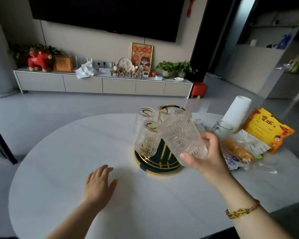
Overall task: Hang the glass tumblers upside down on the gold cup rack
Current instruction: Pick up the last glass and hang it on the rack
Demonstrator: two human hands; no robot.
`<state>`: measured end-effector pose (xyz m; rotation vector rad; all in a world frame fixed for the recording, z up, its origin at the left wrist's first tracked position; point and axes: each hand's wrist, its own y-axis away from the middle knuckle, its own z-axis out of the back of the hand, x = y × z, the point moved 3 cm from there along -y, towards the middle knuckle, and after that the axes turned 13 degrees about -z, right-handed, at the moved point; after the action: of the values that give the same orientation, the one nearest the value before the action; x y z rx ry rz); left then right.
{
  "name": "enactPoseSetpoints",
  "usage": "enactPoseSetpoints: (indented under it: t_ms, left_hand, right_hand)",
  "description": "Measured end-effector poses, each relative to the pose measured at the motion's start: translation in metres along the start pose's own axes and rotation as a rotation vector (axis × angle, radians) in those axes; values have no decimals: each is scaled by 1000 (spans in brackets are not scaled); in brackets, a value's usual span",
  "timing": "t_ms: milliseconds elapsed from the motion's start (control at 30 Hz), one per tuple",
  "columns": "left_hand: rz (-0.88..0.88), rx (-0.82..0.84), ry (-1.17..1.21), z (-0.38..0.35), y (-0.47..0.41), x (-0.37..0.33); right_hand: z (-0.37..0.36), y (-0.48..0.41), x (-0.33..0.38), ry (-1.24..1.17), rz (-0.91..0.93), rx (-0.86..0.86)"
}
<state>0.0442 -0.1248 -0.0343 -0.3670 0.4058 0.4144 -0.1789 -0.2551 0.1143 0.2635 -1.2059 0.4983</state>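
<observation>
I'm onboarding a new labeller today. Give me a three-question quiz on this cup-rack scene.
1. True or false: the left hand holds a tumbler.
2. Which hand grips the tilted glass tumbler? A) left B) right
3. Fill in: the gold cup rack stands on a white ___.

Key: 1 false, it is open above the table. 2 B. 3 table.

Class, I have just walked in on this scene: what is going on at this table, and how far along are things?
A person is loading a gold cup rack on a white table. The right hand holds a patterned glass tumbler, tilted, close to the rack. The left hand rests open on the table, holding nothing. At least two hung tumblers sit upside down on the rack. Snack packets and a clear jar lie to the right.
</observation>
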Motion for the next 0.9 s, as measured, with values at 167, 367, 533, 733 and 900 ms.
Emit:
enactPoseSetpoints:
  t_ms: [167,367,533,733,900]
  left_hand:
    - [-1,48,-64,-16,1,7]
    - [-26,43,-92,-18,3,8]
    - [-20,39,-82,-15,2,4]
    - [-11,67,-85,-12,2,3]
    - [-12,30,-51,-8,3,-2]
  right_hand:
    - [55,-12,16,49,87,-105]
    - [82,-40,58,429,8,-55]
    - [54,-60,86,724,36,87]
    - [20,-78,83,903,31,157]
    - [8,-90,64,936,-19,195]
